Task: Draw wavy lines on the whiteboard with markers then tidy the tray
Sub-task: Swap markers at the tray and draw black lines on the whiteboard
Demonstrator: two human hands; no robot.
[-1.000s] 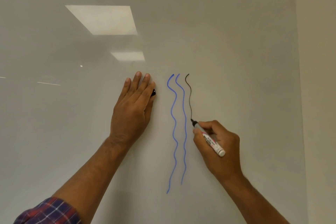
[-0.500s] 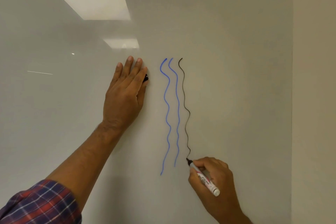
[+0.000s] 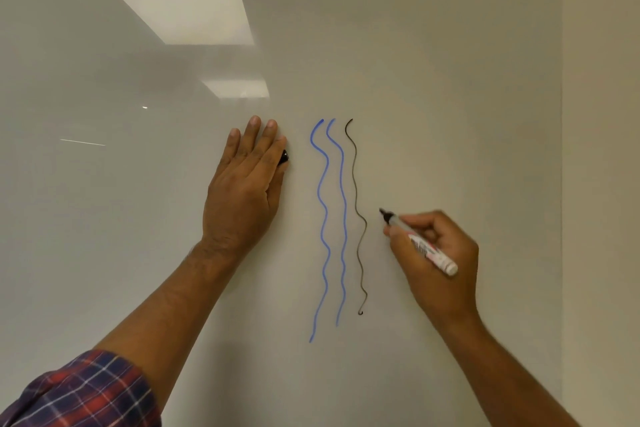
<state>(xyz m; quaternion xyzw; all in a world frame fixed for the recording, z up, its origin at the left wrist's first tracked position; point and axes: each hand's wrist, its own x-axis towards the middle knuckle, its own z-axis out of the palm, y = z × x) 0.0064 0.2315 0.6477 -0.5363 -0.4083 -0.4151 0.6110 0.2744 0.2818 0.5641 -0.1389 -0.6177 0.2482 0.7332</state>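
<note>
My left hand (image 3: 244, 191) lies flat against the whiteboard (image 3: 450, 80), fingers straight and pointing up. A black marker cap (image 3: 284, 157) peeks out between its index finger and thumb, pinched there. Two blue wavy lines (image 3: 325, 218) run down the board just right of that hand. A thin black wavy line (image 3: 360, 236) runs beside them and ends in a small hook at the bottom. My right hand (image 3: 436, 260) grips a white-barrelled black marker (image 3: 420, 246). Its tip points up-left, a little to the right of the black line's middle.
The whiteboard's right edge (image 3: 561, 184) meets a beige wall (image 3: 602, 184). Ceiling lights reflect in the board at the upper left (image 3: 183, 11). Bare board lies right of the black line. No tray is in view.
My right hand drew the black line down to its bottom end, then rose up and to the right with the marker. My left hand has stayed in place on the board.
</note>
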